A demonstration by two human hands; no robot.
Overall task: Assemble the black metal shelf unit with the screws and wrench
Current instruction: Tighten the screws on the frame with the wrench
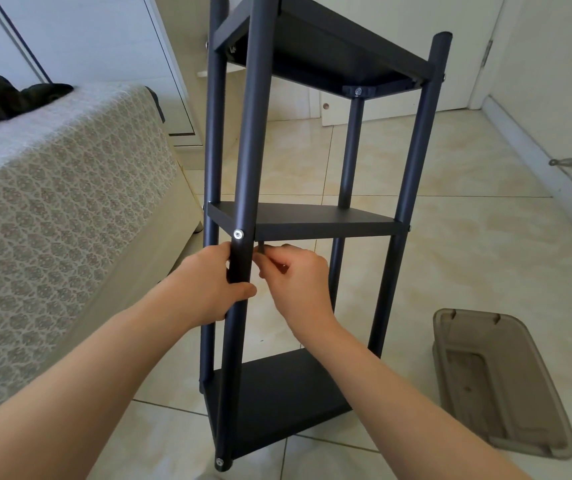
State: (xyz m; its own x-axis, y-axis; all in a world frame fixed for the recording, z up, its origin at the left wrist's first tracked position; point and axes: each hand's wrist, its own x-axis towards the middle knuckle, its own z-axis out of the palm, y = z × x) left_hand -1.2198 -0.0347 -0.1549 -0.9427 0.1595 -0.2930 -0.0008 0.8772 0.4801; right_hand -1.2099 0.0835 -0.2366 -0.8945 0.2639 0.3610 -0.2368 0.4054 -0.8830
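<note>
The black metal shelf unit [315, 220] stands upright on the tiled floor, with three shelves fixed between four round posts. A silver screw [238, 233] sits in the near post [246, 188] at the level of the middle shelf. My left hand [213, 282] grips that near post just below the screw. My right hand [295, 275] is right of the post, under the middle shelf's front edge, pinching a small dark wrench [262, 248] between its fingertips. Another screw [219, 462] shows at the foot of the near post.
A bed [56, 188] with a patterned cover stands close on the left, dark cloth [7, 98] lying on it. A brown translucent plastic box [495, 379] lies on the floor at the right. White cupboards and a door stand behind; a door stopper [566, 162] sits at the right wall.
</note>
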